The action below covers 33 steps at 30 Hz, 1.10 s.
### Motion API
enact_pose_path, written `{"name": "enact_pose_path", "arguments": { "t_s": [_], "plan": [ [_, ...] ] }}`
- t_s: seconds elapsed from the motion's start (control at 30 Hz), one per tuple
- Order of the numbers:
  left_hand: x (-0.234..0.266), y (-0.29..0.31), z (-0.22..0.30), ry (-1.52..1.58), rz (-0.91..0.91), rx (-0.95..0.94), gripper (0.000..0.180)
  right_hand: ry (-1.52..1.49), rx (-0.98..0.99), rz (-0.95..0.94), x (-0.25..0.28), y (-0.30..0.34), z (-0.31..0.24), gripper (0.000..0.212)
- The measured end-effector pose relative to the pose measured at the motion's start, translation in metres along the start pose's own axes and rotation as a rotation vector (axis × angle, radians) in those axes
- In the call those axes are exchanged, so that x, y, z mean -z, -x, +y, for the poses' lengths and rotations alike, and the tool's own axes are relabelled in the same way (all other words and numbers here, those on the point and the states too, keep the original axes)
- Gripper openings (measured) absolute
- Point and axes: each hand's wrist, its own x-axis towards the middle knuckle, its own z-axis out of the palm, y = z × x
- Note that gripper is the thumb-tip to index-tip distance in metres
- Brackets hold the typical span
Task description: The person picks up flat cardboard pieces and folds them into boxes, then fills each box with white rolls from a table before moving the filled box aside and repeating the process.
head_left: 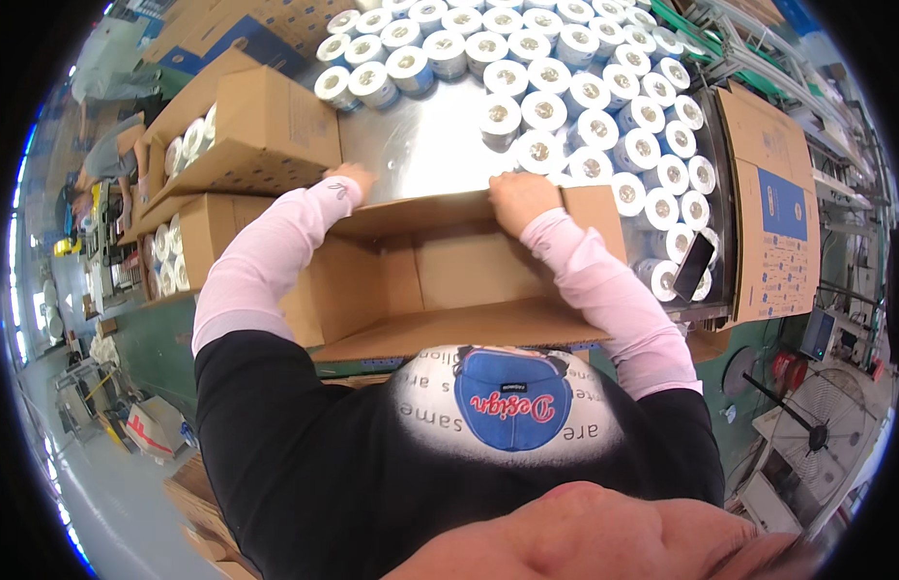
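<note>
An open cardboard box (483,266) lies right in front of my body, its inside bare, with flaps folded out. My right hand (524,201) grips the far edge of it toward the right, fingers curled over the cardboard. At the far left corner, my left hand (353,180) is closed on the same edge, its fingertips partly hidden. Beyond the box, many white wrapped paper rolls (544,111) stand upright on a metal table (411,145). The nearest rolls stand just past my right hand.
Left of me are two cartons, an upper one (266,121) and a lower one (217,232), both holding white rolls. A dark phone (695,267) rests on rolls at the right. Further right stand a cardboard carton (773,208) and a floor fan (817,425). People work at the far left.
</note>
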Motion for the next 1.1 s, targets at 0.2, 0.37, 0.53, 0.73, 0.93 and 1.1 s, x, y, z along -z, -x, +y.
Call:
{"name": "enact_pose_path", "arguments": {
  "t_s": [0.2,0.37,0.53,0.73,0.93,1.1],
  "plan": [
    [0.090,-0.124,0.154,0.600,0.417,-0.335,0.063,-0.547,0.193,0.434,0.018,-0.007,-0.012,0.017],
    [0.111,-0.169,0.222,0.276,0.408,0.025,0.053,-0.458,-0.249,0.579,-0.009,-0.042,0.158,0.030],
    [0.100,-0.180,0.193,0.189,0.526,-0.167,0.034,0.089,-0.232,-0.226,-0.061,-0.046,0.228,0.054],
    [0.142,-0.175,0.127,0.903,0.360,-0.104,0.037,0.224,-0.132,-0.267,-0.056,-0.067,0.220,0.047],
    [0.162,-0.050,0.050,2.132,0.540,-0.682,0.038,0.062,-0.412,-0.031,-0.070,-0.056,0.247,0.036],
    [0.134,0.129,0.046,2.374,0.108,-0.696,0.038,-1.700,-0.119,0.627,0.019,-0.018,0.249,0.039]
  ]
}}
